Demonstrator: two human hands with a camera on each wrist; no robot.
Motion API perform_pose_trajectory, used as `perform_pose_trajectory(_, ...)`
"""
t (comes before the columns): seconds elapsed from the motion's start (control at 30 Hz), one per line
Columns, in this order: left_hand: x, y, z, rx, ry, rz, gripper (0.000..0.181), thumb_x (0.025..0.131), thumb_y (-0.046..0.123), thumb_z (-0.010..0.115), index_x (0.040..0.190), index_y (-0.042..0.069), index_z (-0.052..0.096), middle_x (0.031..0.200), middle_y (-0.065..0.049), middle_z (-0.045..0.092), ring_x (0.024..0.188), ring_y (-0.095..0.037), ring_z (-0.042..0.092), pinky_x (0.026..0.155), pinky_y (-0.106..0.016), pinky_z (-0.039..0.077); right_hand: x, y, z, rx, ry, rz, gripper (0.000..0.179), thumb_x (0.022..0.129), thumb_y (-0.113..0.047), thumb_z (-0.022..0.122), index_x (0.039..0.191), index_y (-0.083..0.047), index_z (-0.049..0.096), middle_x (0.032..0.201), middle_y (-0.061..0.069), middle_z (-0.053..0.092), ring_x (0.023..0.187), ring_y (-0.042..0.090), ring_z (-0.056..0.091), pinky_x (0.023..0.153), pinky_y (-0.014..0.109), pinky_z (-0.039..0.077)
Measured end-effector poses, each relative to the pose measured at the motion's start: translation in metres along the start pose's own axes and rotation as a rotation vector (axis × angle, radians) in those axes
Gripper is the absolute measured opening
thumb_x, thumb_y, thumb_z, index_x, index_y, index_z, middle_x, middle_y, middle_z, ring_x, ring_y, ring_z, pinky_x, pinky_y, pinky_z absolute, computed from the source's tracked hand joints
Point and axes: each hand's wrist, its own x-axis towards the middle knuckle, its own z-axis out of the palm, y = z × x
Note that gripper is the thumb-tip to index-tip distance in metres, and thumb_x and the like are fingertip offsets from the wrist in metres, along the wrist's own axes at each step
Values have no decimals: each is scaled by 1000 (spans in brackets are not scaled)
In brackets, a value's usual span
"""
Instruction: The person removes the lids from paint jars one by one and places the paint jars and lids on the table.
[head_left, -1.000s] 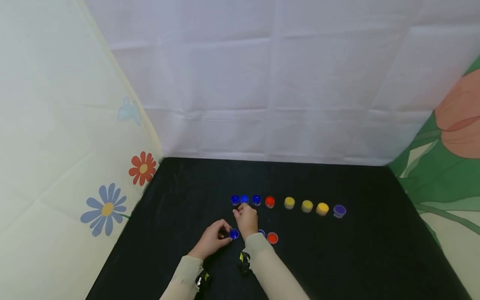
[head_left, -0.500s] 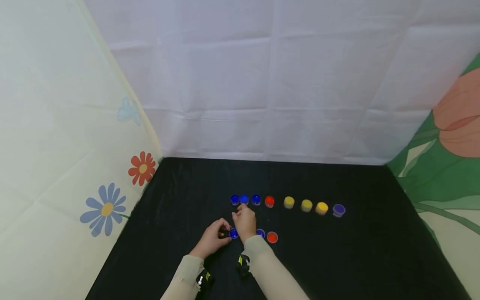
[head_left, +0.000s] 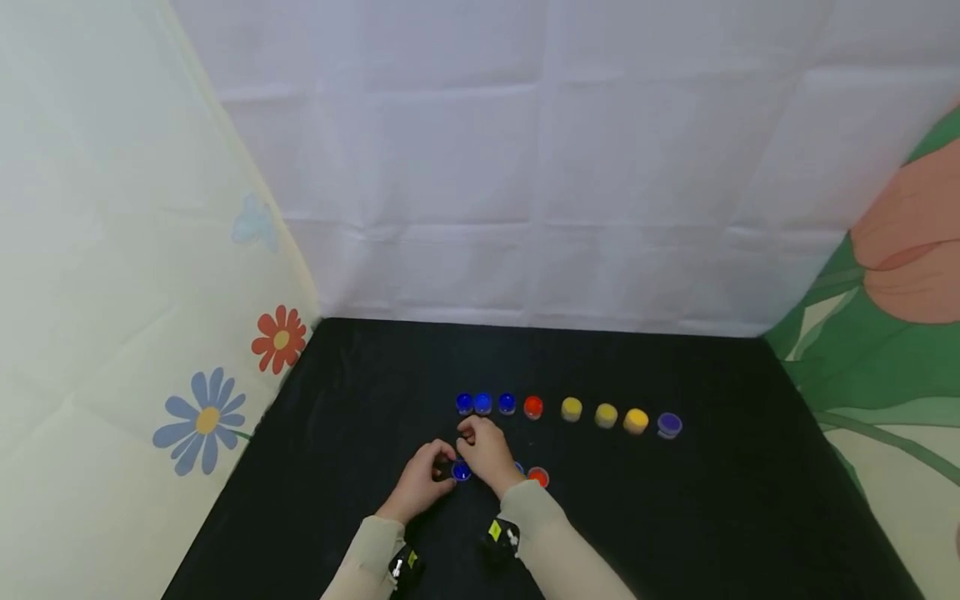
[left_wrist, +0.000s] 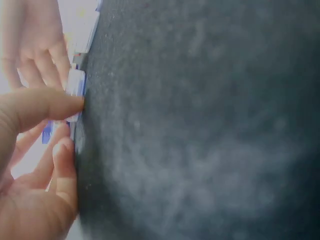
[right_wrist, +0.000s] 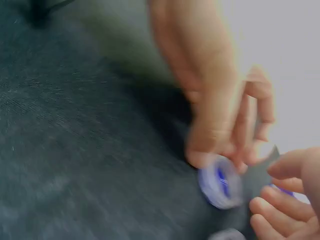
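In the head view my left hand (head_left: 416, 485) pinches a small clear paint pot with blue paint (head_left: 461, 472) at its side, thumb and forefinger at the rim. The right wrist view shows that thumb against the blue pot (right_wrist: 220, 183). My right hand (head_left: 489, 454) hovers just behind this pot, fingers loosely bent and holding nothing that shows. Beyond it stand three blue pots, the middle one (head_left: 483, 403) closest to the right fingertips. Under the right wrist another blue pot (head_left: 519, 468) is mostly hidden, beside a red pot (head_left: 538, 477).
Rightward along the back row stand a red pot (head_left: 533, 407), three yellow pots, one of them deeper yellow (head_left: 636, 421), and a purple pot (head_left: 670, 425). A black cloth (head_left: 720, 500) covers the table. A white sheet (head_left: 525, 167) hangs behind.
My right hand has drawn back from the middle blue pot of the back row, toward the pot by my left hand. The left hand stays at its blue pot.
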Motion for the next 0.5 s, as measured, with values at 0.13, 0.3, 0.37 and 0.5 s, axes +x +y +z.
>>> perform_pose_trajectory(0.13,-3,11,4,17,95,25,30,84,-8,68,103,14,60,102,-4,55,91,-19,56,71,-28,49,-13,8,-26,-56,2,-43,14,93,-1,67,107,-1,70,100,9,64,90,23,63,82,43,55)
perform_pose_trajectory(0.3,4,34,13,3,151,76,23,88,-6,62,100,13,63,98,-2,57,85,-13,56,69,-26,49,-32,25,-59,-120,74,-63,14,92,0,67,105,-2,71,100,7,63,90,21,63,81,42,55)
perform_pose_trajectory(0.37,10,48,20,-31,130,96,19,90,-5,61,101,10,64,99,-3,59,85,-13,58,70,-26,51,-40,34,-69,-132,119,-53,15,91,1,68,105,-2,71,102,8,63,90,23,63,81,42,55)
perform_pose_trajectory(0.5,24,77,39,-140,34,97,18,95,-1,60,113,2,64,109,-7,61,97,-19,64,79,-27,55,-52,50,-82,-113,205,10,18,90,2,68,108,0,70,108,14,61,94,28,62,82,44,55)
